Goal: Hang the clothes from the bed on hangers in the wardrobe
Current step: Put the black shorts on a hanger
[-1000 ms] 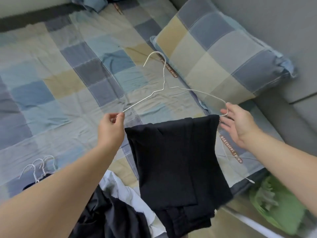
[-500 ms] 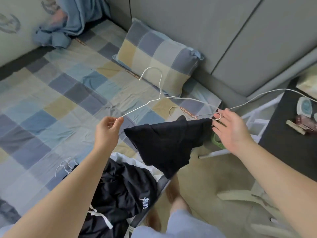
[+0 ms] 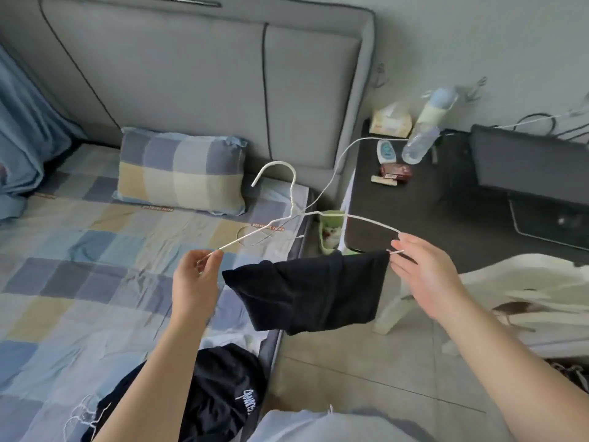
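Holding a white wire hanger (image 3: pixel 292 196) out in front, over the edge of the bed (image 3: pixel 79 282), the person has both hands engaged. The left hand (image 3: pixel 196 282) pinches the hanger's left end between thumb and fingers. The right hand (image 3: pixel 424 279) holds the right end between loosely bent fingers. A folded black garment (image 3: pixel 306 288) is draped over the hanger's lower bar and hangs between the two hands. The hook points up towards the grey headboard (image 3: pixel 191 74). More dark clothes (image 3: pixel 223 393) lie heaped at the near edge of the bed, with a checked pillow (image 3: pixel 180 173) at its head. A green bin (image 3: pixel 331 231) stands in the gap between the bed and a dark bedside counter (image 3: pixel 398 212). The bin holds something white and reddish that cannot be identified. On the counter stands a tissue box (image 3: pixel 390 122) with pale material showing at its top. Beside the box is a clear bottle (image 3: pixel 420 143), tilted, and its contents cannot be determined. A small red pack (image 3: pixel 396 170) lies nearer the counter's front.
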